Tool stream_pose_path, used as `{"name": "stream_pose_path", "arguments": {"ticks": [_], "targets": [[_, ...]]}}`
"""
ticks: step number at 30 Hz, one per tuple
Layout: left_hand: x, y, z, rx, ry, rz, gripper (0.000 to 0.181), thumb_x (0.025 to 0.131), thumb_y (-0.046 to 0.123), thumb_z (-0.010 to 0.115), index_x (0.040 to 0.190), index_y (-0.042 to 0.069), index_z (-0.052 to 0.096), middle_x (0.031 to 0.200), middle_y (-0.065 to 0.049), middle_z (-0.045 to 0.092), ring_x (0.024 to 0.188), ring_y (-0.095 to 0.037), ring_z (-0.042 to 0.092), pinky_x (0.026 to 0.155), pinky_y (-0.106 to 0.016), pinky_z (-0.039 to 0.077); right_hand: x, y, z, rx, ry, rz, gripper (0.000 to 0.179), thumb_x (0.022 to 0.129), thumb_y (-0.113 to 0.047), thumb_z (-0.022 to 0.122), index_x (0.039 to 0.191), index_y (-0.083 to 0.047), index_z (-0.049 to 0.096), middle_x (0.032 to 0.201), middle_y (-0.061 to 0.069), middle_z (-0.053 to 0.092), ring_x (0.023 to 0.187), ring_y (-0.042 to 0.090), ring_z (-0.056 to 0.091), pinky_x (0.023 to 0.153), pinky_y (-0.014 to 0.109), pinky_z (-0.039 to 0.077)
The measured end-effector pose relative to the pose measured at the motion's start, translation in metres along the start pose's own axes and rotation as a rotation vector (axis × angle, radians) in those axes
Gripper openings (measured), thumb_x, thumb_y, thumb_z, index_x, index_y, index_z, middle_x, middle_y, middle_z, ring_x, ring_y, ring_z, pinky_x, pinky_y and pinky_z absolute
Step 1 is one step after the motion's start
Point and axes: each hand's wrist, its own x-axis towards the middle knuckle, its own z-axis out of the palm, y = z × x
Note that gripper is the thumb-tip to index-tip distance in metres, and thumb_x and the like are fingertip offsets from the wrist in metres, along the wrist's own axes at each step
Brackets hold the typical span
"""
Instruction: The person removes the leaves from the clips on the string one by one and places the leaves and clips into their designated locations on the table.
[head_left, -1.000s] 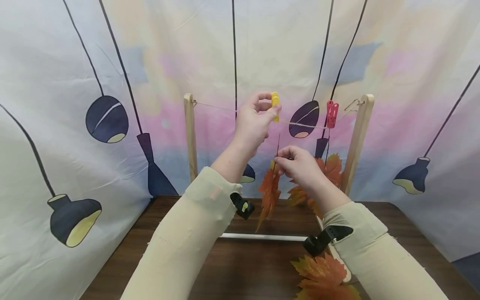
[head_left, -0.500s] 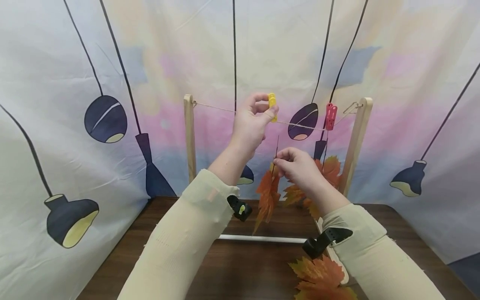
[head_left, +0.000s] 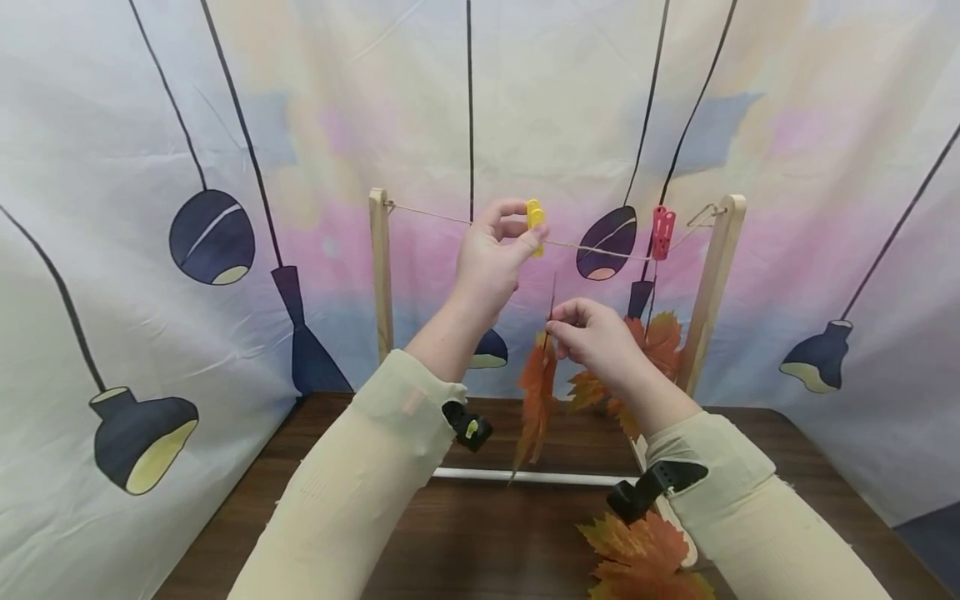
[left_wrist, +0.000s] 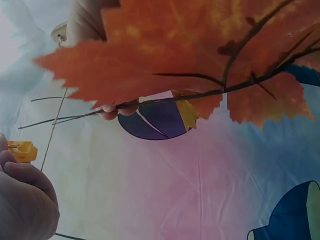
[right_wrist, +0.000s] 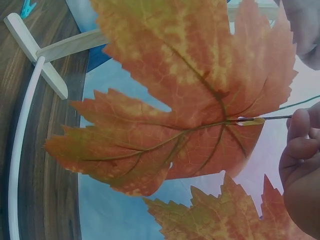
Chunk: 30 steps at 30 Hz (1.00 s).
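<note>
left hand (head_left: pixel 491 254) with yellow clothespin (head_left: pixel 535 223) has shifted leftward along the string (head_left: pixel 600 249); the held leaf (head_left: pixel 537 392) now hangs slightly lower.

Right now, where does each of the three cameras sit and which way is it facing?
Head: worn high, looking forward and down at the string rack; both sleeved forearms, left hand pinching the yellow peg, right hand pinching the leaf by its stem.
Left wrist: looks up past the left fingers at leaf and backdrop.
Right wrist: looks past the right fingers across the leaf toward the table.
All three share the orange leaf.
</note>
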Motion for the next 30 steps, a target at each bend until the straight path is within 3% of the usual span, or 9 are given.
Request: {"name": "stream_pose_path", "arguments": {"ticks": [5, 13, 24, 30], "targets": [[-0.002, -0.001, -0.001, 0.026, -0.010, 0.010, 0.027, 0.086, 0.016, 0.069, 0.111, 0.015, 0.059, 0.094, -0.007, 0.061, 0.062, -0.014, 0.051, 0.041, -0.021, 0.031, -0.001, 0.000, 0.000, -0.016, -0.004, 0.001, 0.021, 0.093, -0.019, 0.058, 0.105, -0.002, 0.056, 0.074, 0.006, 0.056, 0.068, 0.017, 0.056, 0.068, 0.032, 0.048], [-0.007, -0.003, -0.003, 0.057, 0.044, 0.063, 0.028, 0.085, 0.017, 0.070, 0.111, 0.015, 0.060, 0.092, -0.007, 0.061, 0.059, -0.015, 0.052, 0.045, -0.022, 0.032, -0.006, -0.001, 0.002, 0.008, -0.035, -0.051, 0.016, 0.091, -0.011, 0.059, 0.102, 0.000, 0.055, 0.072, 0.006, 0.056, 0.064, 0.017, 0.055, 0.057, 0.026, 0.044], [-0.009, -0.006, -0.010, 0.072, 0.044, 0.032, 0.029, 0.085, 0.018, 0.071, 0.111, 0.014, 0.060, 0.093, -0.007, 0.060, 0.060, -0.014, 0.048, 0.045, -0.022, 0.033, -0.008, 0.000, 0.004, 0.014, -0.049, -0.066, 0.017, 0.091, -0.010, 0.059, 0.103, 0.001, 0.056, 0.075, 0.006, 0.056, 0.063, 0.016, 0.053, 0.055, 0.025, 0.043], [-0.011, -0.008, -0.012, 0.083, 0.028, 0.033, 0.030, 0.086, 0.018, 0.070, 0.113, 0.014, 0.059, 0.093, -0.009, 0.060, 0.065, -0.016, 0.056, 0.048, -0.024, 0.033, -0.011, 0.002, 0.005, 0.012, -0.055, -0.061, 0.017, 0.091, -0.010, 0.059, 0.103, 0.002, 0.056, 0.079, 0.007, 0.055, 0.062, 0.016, 0.053, 0.053, 0.025, 0.043]]}}
